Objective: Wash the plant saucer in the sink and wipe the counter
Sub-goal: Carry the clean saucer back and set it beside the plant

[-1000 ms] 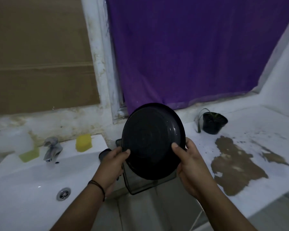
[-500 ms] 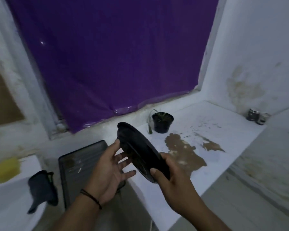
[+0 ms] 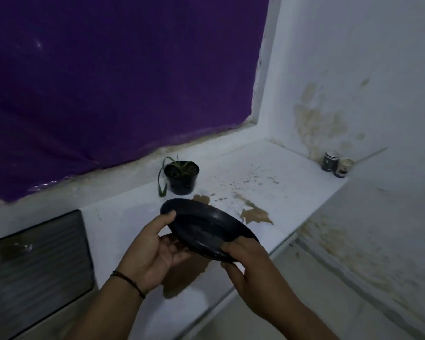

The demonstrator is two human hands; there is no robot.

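Note:
The black round plant saucer (image 3: 204, 225) hangs tilted above the white counter (image 3: 292, 192), held at both ends. My left hand (image 3: 155, 251) grips its far left rim with the thumb on top. My right hand (image 3: 245, 263) grips the near right rim. A brown muddy spill (image 3: 255, 214) stains the counter beyond the saucer, and more brown (image 3: 182, 278) shows under my hands. The sink is out of view.
A small black plant pot (image 3: 182, 176) stands by the purple-covered window (image 3: 108, 82). Two paper cups (image 3: 336, 164) sit at the counter's far right end. A dark ribbed tray (image 3: 35, 266) lies at the left. The stained wall (image 3: 353, 106) closes the right side.
My view has swung further right, away from the sink. The saucer has tipped from upright to nearly flat, and both hands have carried it over the counter.

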